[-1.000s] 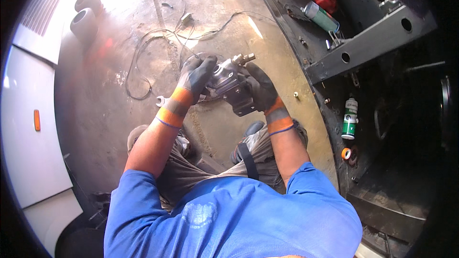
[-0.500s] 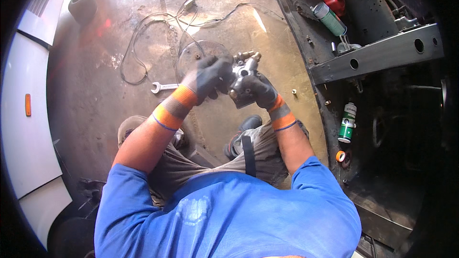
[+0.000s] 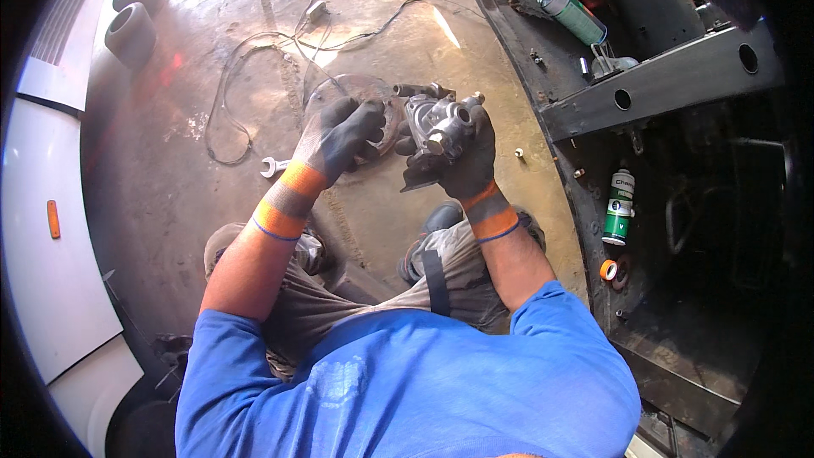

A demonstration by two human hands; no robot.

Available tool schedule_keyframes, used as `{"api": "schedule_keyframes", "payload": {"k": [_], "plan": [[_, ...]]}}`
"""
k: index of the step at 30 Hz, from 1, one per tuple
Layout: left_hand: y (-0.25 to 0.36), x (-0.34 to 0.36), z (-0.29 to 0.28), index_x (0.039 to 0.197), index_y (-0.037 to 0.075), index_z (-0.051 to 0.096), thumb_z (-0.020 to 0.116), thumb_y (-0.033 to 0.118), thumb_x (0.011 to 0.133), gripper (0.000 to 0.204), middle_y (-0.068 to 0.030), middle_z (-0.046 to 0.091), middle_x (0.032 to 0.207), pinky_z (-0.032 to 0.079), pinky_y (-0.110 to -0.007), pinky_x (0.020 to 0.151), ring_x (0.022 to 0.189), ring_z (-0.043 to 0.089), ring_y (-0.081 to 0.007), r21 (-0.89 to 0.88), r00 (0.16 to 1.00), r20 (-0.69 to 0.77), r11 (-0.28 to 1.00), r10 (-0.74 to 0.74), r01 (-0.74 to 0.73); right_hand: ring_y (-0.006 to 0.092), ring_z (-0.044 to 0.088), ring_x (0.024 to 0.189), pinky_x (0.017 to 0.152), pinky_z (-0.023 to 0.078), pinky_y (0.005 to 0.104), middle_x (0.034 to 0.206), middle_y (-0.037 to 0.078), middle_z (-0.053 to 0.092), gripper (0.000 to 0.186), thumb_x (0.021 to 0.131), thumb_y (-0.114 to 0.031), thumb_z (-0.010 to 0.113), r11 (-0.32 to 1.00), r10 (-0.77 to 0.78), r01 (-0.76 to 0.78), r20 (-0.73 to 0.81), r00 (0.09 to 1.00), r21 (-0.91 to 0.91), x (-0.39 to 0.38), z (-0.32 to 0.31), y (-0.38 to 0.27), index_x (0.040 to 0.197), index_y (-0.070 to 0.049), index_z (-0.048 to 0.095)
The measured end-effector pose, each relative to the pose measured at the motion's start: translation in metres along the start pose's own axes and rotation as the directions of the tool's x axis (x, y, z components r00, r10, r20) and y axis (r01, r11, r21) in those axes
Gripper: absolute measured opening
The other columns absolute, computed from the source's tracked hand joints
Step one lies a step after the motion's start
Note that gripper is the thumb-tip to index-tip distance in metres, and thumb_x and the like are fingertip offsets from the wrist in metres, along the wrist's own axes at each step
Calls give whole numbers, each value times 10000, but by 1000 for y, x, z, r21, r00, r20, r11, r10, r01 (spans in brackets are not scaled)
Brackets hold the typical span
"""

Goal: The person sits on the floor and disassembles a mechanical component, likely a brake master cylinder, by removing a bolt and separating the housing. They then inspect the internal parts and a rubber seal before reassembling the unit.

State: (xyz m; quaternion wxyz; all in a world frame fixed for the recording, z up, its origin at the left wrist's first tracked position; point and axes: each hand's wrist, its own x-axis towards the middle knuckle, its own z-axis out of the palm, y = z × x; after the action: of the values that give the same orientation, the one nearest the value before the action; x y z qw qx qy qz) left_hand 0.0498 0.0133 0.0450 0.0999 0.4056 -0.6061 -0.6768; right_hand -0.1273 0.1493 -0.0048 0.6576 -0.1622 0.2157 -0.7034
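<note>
My right hand (image 3: 475, 163) is clamped around a grey metal housing (image 3: 441, 123), above the floor (image 3: 161, 220); my left hand (image 3: 339, 136) is apart from it.
The housing is nearer the floor's right edge than its left. My left hand curls near it, over a round plate (image 3: 371, 87); I cannot tell whether it holds anything. A wrench (image 3: 273, 168) lies by my left wrist, a small fitting (image 3: 519, 153) near the floor's right edge.
</note>
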Motion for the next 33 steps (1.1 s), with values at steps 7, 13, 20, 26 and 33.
{"api": "schedule_keyframes", "payload": {"k": [7,13,20,26,33], "plan": [[-3,0,5,1017,68,651,554,411,957,362,-29,689,874,412,-217,450,661,648,-95,77,997,58,996,-41,36,427,653,1013,742,611,525,1201,293,575,919,828,-644,598,991,-117,106,-137,984,-86,-5,-8,4,1372,67,393],[5,-11,8,1052,53,652,560,410,959,380,-46,694,917,430,-224,480,698,659,-112,60,995,94,998,-19,13,423,629,1063,804,582,570,1243,280,555,885,832,-611,619,987,-152,140,-174,973,-81,-6,-21,5,1369,58,402],[-9,-26,24,1150,15,618,757,173,835,380,-109,671,1038,545,-315,692,802,675,-203,289,825,51,782,563,-552,294,566,1188,980,507,456,1290,167,555,759,893,-561,602,925,-245,177,-170,954,-336,-11,-1,11,1359,15,435],[-7,-28,13,1167,37,633,722,124,825,363,-142,671,945,539,-313,657,736,680,-223,490,717,180,570,674,-659,254,571,1184,993,496,413,1305,140,555,681,947,-550,531,907,-254,191,-125,959,-375,-8,2,17,1357,-13,448],[-1,-21,0,1147,25,655,648,88,891,263,-147,679,940,526,-293,671,751,660,-168,497,744,106,613,660,-614,222,603,1141,970,511,382,1275,121,587,725,961,-619,434,926,-136,84,-118,984,-368,-2,15,16,1362,-15,462]]}}
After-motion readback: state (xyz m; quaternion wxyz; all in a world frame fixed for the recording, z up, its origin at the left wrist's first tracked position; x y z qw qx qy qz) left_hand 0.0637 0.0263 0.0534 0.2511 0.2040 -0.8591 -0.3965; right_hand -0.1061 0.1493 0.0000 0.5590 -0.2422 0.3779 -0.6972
